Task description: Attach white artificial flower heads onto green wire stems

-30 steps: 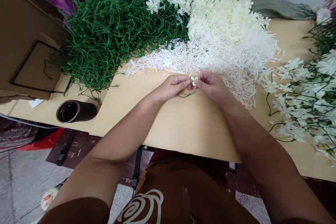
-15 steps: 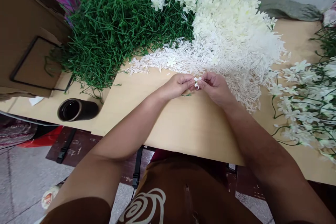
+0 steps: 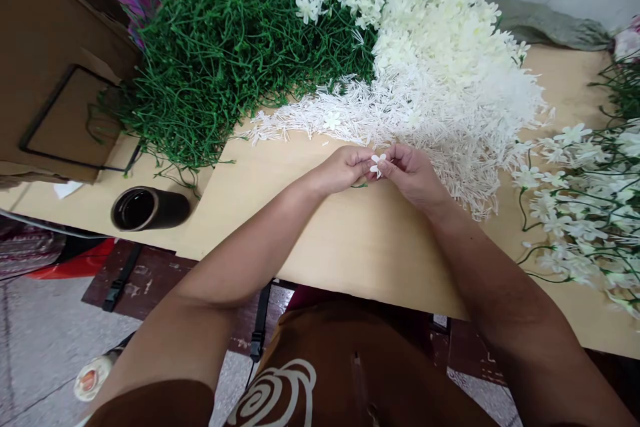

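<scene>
My left hand and my right hand meet over the middle of the table, both closed in a pinch. Between their fingertips is a small white artificial flower, its petals facing up towards me. The right thumb and fingers grip its petals. From under the left fingers pokes the end of a green plastic stem; the rest of it is hidden in that hand. Just beyond the hands lies a heap of thin white stamen sticks, with loose white blossoms piled behind it.
A tangled pile of green stems fills the back left. Flowers on stems lie at the right. A dark cylindrical cup or tube lies near the left front edge, by a cardboard box.
The white flower shows more fully between my fingertips, its petals spread more plainly. Both hands stay together in nearly the same place, and the view has shifted slightly.
</scene>
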{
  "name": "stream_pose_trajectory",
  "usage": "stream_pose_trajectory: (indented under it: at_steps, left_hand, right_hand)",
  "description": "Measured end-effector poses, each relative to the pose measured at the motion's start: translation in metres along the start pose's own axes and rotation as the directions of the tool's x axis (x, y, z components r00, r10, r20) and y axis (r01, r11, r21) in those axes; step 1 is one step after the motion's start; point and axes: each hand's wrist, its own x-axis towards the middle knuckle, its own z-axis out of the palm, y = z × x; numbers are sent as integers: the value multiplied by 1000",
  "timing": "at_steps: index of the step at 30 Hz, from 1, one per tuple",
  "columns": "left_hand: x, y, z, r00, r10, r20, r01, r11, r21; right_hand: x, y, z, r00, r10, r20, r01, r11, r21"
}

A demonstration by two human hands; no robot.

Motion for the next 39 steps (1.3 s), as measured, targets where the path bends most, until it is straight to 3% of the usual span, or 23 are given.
stream_pose_trajectory:
  at_steps: [8,13,19,39]
  left_hand:
    - [-1,2,1,1000,-16,27,17,998,-61]
    - [-1,5,0,999,-25,21,27,992,-122]
    - [0,10,-1,999,11,-40,-14,997,-77]
    - [2,3,2,1000,19,-13,-21,991,-135]
  right_hand:
    - [1,-4,2,1000,16,-14,-16,1000,24]
    - [0,-4,-2,999,28,17,-30,989,144]
    - [0,0,-10,996,87,-4,-82,951,299]
    - [2,0,-11,993,115,41,-122,940,317]
